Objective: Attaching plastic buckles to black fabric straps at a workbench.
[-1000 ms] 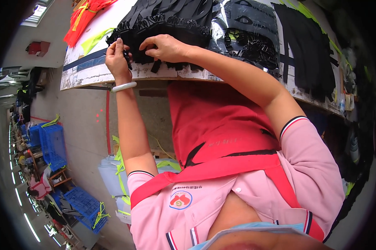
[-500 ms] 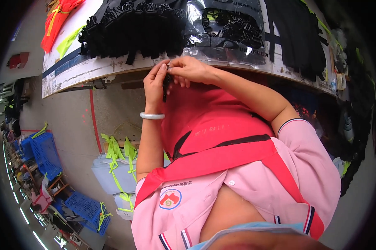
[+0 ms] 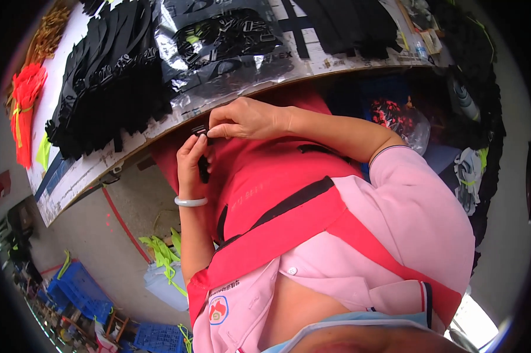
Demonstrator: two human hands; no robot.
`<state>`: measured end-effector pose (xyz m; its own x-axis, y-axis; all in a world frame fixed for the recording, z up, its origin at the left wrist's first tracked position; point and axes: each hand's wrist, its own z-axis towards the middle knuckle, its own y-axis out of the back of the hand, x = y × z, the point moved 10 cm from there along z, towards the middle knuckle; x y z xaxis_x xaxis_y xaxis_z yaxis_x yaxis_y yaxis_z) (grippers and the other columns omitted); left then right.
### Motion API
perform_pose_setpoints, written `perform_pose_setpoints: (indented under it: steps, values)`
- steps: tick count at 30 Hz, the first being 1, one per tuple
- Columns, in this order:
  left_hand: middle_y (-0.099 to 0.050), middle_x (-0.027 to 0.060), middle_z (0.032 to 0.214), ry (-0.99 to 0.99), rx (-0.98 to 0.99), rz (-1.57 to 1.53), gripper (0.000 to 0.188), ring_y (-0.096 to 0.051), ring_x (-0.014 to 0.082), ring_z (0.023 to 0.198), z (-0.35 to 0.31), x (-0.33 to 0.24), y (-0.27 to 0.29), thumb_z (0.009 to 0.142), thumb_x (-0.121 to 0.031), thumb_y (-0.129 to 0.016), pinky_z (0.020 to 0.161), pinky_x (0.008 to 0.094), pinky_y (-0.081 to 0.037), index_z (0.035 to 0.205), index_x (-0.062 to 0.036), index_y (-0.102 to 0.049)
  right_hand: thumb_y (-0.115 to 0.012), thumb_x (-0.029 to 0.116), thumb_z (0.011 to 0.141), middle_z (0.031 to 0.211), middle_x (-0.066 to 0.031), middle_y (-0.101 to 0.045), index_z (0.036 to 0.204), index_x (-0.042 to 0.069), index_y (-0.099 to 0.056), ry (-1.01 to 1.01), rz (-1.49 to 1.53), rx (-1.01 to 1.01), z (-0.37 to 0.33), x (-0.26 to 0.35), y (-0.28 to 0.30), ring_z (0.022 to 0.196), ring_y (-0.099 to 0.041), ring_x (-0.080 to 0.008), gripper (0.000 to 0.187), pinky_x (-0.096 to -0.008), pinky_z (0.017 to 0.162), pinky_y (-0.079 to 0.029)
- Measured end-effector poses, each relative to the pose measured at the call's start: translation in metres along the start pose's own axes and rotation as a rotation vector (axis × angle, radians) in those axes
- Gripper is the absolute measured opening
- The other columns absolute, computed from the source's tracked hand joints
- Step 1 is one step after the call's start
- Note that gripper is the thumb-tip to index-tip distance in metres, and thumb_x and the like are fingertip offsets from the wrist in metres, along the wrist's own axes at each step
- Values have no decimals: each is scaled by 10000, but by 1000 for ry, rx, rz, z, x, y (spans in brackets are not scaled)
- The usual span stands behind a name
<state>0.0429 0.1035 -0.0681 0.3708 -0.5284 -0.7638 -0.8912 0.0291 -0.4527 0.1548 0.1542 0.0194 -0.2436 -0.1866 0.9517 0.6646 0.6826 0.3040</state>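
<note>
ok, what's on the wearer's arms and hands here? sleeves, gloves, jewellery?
Both hands are bare, no gloves. The left hand has a pale, smooth bangle at the wrist. The right hand wears nothing that shows. Both forearms are uncovered; a short pink sleeve with a dark-trimmed cuff covers the right upper arm.

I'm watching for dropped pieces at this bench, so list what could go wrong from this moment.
1. The small black strip is pinched only at the fingertips of the left hand and right hand, off the table edge; a slip would likely drop it to the floor.
2. The black pile overhangs that edge, so a brush from either hand may pull pieces off.
</note>
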Motion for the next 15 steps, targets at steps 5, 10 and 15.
perform_pose_setpoints:
  steps: [5,10,15]
  values:
    - [-539,68,874,194,171,-993,262,-520,197,870,-3,24,-19,974,-250,-501,685,328,-505,1090,-56,-632,-649,130,881,779,-100,-644,879,15,-646,-23,-436,-671,-69,13,149,668,-609,-156,115,-262,612,-477]
    - [-618,105,975,382,49,-806,256,-579,286,995,-7,71,-33,959,-257,-526,818,469,-529,1085,-61,-633,-642,167,810,1013,-74,-626,1043,74,-619,-131,-1148,-590,-102,-58,184,892,-632,-253,252,-346,753,-509]
    - [-510,40,807,382,200,-793,257,-461,144,649,2,60,-46,960,-223,-531,475,237,-389,1106,-16,-576,-646,133,820,982,-84,-635,999,64,-638,1,-1008,-763,-109,-64,191,853,-640,-261,193,-340,727,-517]
